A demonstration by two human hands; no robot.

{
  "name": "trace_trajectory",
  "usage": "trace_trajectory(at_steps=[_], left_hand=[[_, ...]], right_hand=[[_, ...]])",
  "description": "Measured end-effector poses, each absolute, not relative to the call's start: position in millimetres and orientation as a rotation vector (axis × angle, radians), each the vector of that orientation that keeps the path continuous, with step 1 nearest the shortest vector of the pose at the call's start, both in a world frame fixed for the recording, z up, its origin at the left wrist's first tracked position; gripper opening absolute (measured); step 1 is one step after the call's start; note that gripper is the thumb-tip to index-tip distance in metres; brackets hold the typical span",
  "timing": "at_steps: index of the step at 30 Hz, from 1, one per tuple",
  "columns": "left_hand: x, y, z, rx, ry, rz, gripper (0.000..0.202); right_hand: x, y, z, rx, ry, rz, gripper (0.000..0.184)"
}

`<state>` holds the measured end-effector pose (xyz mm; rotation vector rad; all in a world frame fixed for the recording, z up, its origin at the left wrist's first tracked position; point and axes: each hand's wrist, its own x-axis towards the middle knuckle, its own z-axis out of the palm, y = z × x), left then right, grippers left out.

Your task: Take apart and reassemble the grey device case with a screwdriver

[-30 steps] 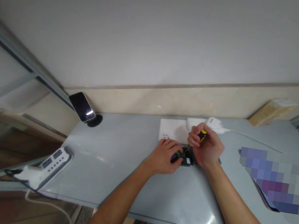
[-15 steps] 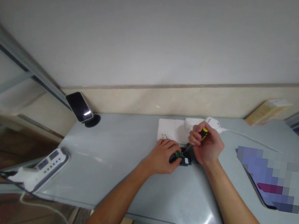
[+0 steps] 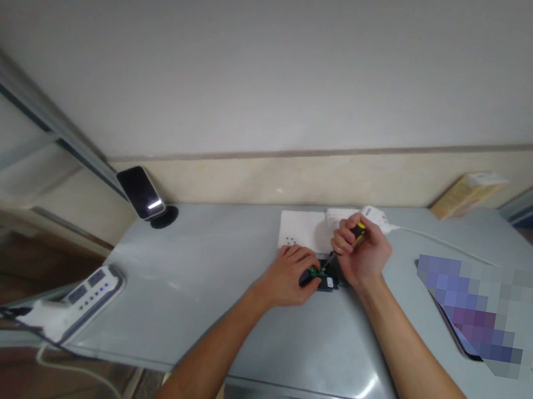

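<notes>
Near the middle of the table, my left hand (image 3: 289, 276) is closed on the left side of a small dark electronic device (image 3: 326, 286), whose green circuit board shows between the fingers. My right hand (image 3: 366, 256) grips the black and yellow handle of a screwdriver (image 3: 359, 230). Its thin shaft slants down to the left, the tip at the circuit board; whether it sits in a screw I cannot tell. Just behind the device lies a white sheet (image 3: 303, 225) bearing several tiny dark pieces (image 3: 290, 240), probably screws.
A white plug block (image 3: 376, 215) with a cable stands behind my right hand. To the right are a tablet-like device (image 3: 456, 310) and a yellowish box (image 3: 467, 194). At the left stand a phone on a stand (image 3: 141, 192) and a white power strip (image 3: 87, 299).
The view has shifted slightly. My right hand and the screwdriver appear a little further left; both hands keep their grips and the device stays between them.
</notes>
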<state>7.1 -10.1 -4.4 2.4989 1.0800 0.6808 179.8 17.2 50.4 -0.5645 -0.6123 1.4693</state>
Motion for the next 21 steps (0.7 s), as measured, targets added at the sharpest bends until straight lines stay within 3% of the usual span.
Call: trace_trajectory(at_steps=[21], left_hand=[[7.7,-11.0,-1.1,2.487,1.083,0.677,0.019]], right_hand=[[176.1,12.4,53.8,-0.564,-0.647,1.471,0.029]])
